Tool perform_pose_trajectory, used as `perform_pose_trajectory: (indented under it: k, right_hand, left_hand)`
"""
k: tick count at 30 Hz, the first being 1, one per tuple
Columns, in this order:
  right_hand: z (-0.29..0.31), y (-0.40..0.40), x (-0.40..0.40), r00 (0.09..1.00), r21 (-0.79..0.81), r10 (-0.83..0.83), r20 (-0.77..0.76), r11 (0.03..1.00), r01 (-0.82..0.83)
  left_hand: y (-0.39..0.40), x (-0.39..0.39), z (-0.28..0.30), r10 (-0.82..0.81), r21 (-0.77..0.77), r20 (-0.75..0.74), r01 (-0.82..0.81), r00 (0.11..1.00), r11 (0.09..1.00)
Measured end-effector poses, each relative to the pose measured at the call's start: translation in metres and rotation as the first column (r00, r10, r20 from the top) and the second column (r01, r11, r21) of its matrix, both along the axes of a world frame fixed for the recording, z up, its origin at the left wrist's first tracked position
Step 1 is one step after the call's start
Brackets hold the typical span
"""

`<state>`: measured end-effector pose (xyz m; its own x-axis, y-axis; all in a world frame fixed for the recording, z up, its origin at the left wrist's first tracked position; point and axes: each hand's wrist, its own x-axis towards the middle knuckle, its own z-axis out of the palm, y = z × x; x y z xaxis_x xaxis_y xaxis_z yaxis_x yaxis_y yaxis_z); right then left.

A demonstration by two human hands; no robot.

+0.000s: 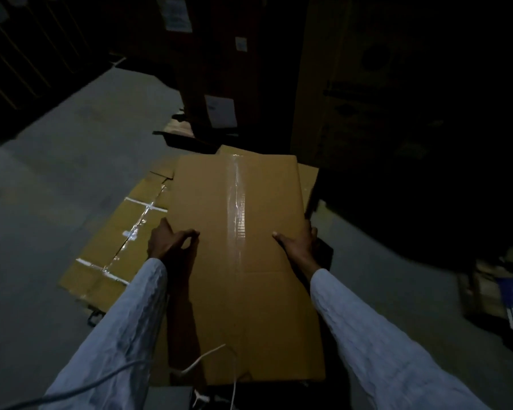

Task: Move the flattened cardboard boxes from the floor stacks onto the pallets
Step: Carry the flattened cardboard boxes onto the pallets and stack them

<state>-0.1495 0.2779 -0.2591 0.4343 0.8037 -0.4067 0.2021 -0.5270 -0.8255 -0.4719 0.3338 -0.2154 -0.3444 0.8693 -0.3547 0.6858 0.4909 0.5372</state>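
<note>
1. The room is very dark, and the right side is almost black. The pallet cannot be made out with certainty under the cardboard. I think the biggest risk is a wrong step or a box set down half off its support, because the edges are hard to see.

2. The stack of flat boxes [116, 232] lies on the grey floor [57, 173], in front and to the left. The sheets are not squared; some corners stick out. A new box laid on such a pile could slide away or tilt.

3. The flattened box [240, 261] is held over this stack, long side pointing away from the person. It is wide and thin, so it could bend in the middle or swing if one side is let go first.

4. The right hand [296, 244] grips the right edge, thumb on top and fingers curled under. The left hand [169, 244] is at the left edge with the thumb and a finger curled together; whether it really pinches the cardboard, I cannot tell. If not, the box hangs on one hand and may drop.

5. A thin white cable [208, 356] hangs near the body, over the near end of the box. It could catch on the cardboard.
</note>
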Motion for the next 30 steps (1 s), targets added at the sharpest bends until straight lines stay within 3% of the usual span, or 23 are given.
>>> perform_pose_trajectory:
  k: [5, 8, 13, 16, 20, 24, 30]
  right_hand:
    - [0.002, -0.008, -0.046, 0.98, -0.018, -0.194, 0.044, 0.981, 0.195]
    - [-0.014, -0.014, -0.073, 0.961, -0.115, -0.255, 0.104, 0.957, 0.266]
    - [-0.047, -0.015, -0.094, 0.935, -0.242, -0.293, 0.199, 0.91, 0.337]
    - [-0.054, -0.006, -0.094, 0.93, -0.255, -0.282, 0.236, 0.905, 0.339]
    - [-0.064, 0.013, -0.087, 0.923, -0.267, -0.265, 0.279, 0.902, 0.339]
    - [-0.074, 0.017, -0.08, 0.919, -0.292, -0.257, 0.299, 0.892, 0.345]
    - [-0.081, 0.016, -0.079, 0.921, -0.301, -0.265, 0.285, 0.888, 0.349]
  left_hand:
    - [0.056, -0.029, -0.043, -0.146, -0.001, 0.022, 0.146, 0.989, 0.989]
    - [0.078, -0.041, -0.063, -0.265, -0.056, 0.05, 0.268, 0.963, 0.962]
    - [0.106, -0.059, -0.147, -0.289, -0.097, 0.004, 0.288, 0.957, 0.953]
    - [0.112, -0.051, -0.139, -0.346, -0.189, 0.023, 0.344, 0.938, 0.92]
    - [0.128, -0.049, -0.155, -0.307, -0.14, -0.026, 0.301, 0.951, 0.943]
    - [0.131, -0.036, -0.139, -0.375, -0.197, -0.021, 0.364, 0.927, 0.91]
    - [0.126, -0.028, -0.14, -0.341, -0.192, -0.099, 0.318, 0.935, 0.928]
